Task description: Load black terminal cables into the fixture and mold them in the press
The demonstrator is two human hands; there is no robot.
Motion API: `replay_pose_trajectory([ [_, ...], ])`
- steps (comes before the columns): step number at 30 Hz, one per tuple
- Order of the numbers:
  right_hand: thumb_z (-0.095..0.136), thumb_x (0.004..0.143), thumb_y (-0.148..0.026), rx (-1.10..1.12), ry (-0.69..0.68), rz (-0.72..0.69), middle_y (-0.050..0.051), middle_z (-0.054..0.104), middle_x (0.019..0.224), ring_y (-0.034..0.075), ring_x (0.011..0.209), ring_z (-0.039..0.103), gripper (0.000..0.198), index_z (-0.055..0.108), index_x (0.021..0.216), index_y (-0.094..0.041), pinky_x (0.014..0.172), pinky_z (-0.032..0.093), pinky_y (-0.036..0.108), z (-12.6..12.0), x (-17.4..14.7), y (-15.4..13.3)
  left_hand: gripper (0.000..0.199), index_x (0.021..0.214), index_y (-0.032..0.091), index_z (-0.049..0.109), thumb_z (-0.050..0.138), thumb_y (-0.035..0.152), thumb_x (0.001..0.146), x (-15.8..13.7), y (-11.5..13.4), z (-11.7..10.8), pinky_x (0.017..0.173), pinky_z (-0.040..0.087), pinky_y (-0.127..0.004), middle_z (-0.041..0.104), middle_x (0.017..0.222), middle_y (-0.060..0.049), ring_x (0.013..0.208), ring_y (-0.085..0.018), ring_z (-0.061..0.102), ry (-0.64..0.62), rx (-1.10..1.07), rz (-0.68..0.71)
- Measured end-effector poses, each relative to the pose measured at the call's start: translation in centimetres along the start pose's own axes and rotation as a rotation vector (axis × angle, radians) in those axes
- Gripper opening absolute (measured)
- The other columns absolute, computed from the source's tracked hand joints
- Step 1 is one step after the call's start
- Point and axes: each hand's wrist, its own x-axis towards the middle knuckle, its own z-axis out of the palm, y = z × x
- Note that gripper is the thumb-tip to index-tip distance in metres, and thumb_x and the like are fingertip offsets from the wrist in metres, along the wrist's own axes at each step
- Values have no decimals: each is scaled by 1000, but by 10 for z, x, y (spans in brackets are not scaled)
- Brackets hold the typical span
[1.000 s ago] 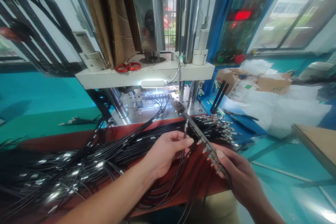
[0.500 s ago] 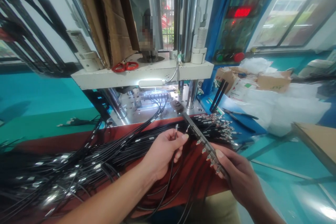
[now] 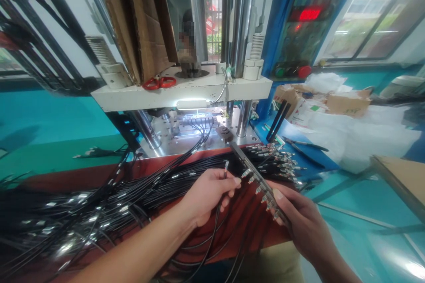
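Observation:
My left hand [image 3: 212, 192] is closed, pinching a thin black cable [image 3: 217, 219] whose small metal end [image 3: 226, 165] points up above the fingers. Its thumb tip is close to the upper part of a long dark metal bar [image 3: 250, 166]. My right hand [image 3: 299, 219] grips that bar by its lower end, thumb on top, and the bar slants up and away to the left. Several metal cable ends [image 3: 258, 190] sit in a row along the bar's left edge, and their black cables hang below over the red surface. The fingers under the bar are partly hidden.
Ahead stands a press [image 3: 186, 95] with a lit fixture [image 3: 195, 126] holding several cables. Bundled black cables [image 3: 159, 185] cover the red work surface [image 3: 139, 159]. Red-handled scissors [image 3: 159, 82] lie on the press plate. Pliers [image 3: 305, 150] and white bags [image 3: 358, 137] are to the right.
My left hand has moved slightly down. A cable end that stood out near its thumb now sits against the bar, above the others. My right hand and the bar have hardly moved.

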Motion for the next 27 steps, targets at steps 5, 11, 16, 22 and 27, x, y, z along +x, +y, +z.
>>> replay_pose_trajectory([
  [5,57,93,-43,-33,-6,-27,6,74,88,27,108,63,38,69,123,-23,85,55,33,0,1,-1,18,75,15,58,67,31,78,0,2,-1,35,29,-16,51,60,4,41,-4,40,-6,-3,-4],
  [11,54,95,-42,-59,-41,-43,6,71,116,28,116,60,37,67,125,-24,97,50,36,0,0,-3,23,78,15,59,68,36,79,3,-1,1,35,31,-16,53,65,4,41,-4,40,-13,28,44],
  [16,52,96,-40,-134,-69,-98,5,66,127,27,120,57,37,65,128,-26,105,43,39,2,-1,-6,29,72,15,57,69,41,79,11,-4,8,34,26,-17,56,65,2,38,-3,37,29,68,93],
  [22,49,98,-37,-215,-103,-144,3,63,132,26,124,54,37,61,132,-28,108,39,37,2,1,-9,27,70,15,56,67,38,79,13,-4,11,38,24,-19,53,60,3,42,-5,37,82,121,127],
  [27,49,98,-37,-253,-124,-160,2,61,133,27,126,52,39,60,134,-28,108,39,37,2,0,-8,21,71,15,57,65,33,80,14,-4,13,38,23,-19,53,60,3,41,-5,37,87,120,115],
])
